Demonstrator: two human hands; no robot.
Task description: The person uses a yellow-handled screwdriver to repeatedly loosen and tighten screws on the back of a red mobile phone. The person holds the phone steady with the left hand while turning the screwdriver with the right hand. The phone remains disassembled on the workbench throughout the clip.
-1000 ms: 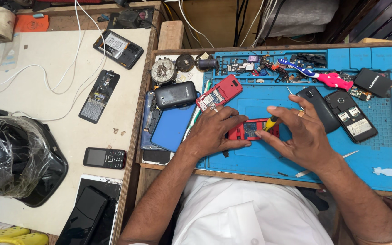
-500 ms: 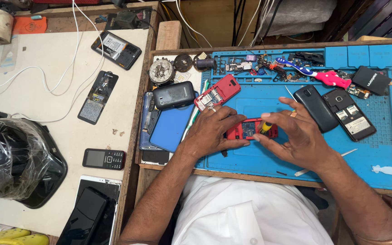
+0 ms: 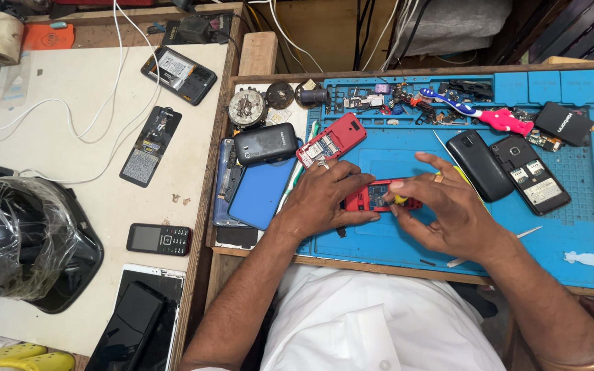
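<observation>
Blue mat (image 3: 407, 240), hands on red phone (image 3: 372, 197).

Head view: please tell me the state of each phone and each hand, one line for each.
Red phone: opened, insides showing, held by both hands.
Left hand: grip on the red phone's left end.
Right hand: fingers on its right end.
Red back cover: detached, inside up.
Two black phones: backs off, lying flat.
Black keypad phone: closed, screen dark.

Open blue mat (image 3: 393, 240) below the hands and between red shell (image 3: 331, 140) and black phones (image 3: 510, 168) — hemmed above by toothbrush (image 3: 479, 113), left by blue cover (image 3: 262, 192).
</observation>
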